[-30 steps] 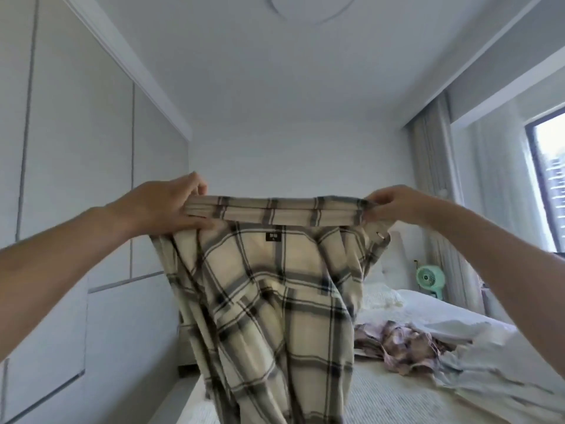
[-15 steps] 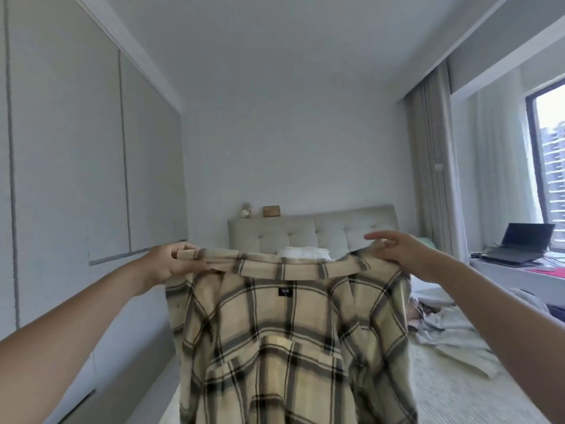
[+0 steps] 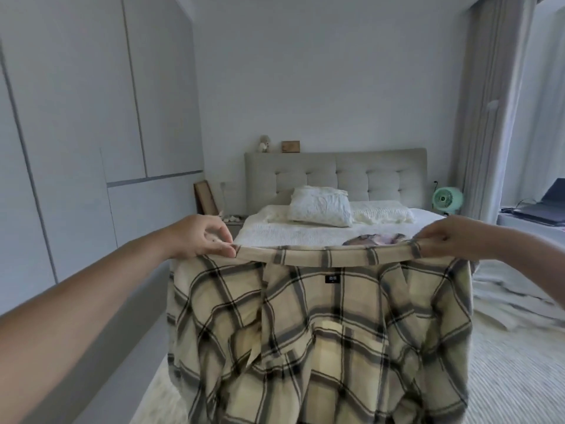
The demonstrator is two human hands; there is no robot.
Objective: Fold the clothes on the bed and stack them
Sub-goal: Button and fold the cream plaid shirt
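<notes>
A cream and black plaid shirt [image 3: 321, 332] hangs in front of me, held up by its collar over the foot of the bed [image 3: 275, 231]. My left hand [image 3: 201, 237] pinches the collar's left end and my right hand [image 3: 449, 240] grips its right end. The shirt's inside with a small black label faces me. Behind the collar a pinkish patterned garment [image 3: 376, 240] lies on the bed. A pale crumpled garment [image 3: 519, 295] lies on the bed's right side. The shirt hides the bed's near middle.
Two pillows [image 3: 321, 206] lean at the grey padded headboard [image 3: 336, 175]. White wardrobe doors [image 3: 76, 148] line the left side. A green fan [image 3: 446, 200] stands right of the bed, with a laptop [image 3: 544, 206] on a desk beyond and curtains [image 3: 495, 102] above.
My view has tipped down from the ceiling toward the bed. Both hands have lowered the shirt, still holding its collar ends, and the shirt has spread wider.
</notes>
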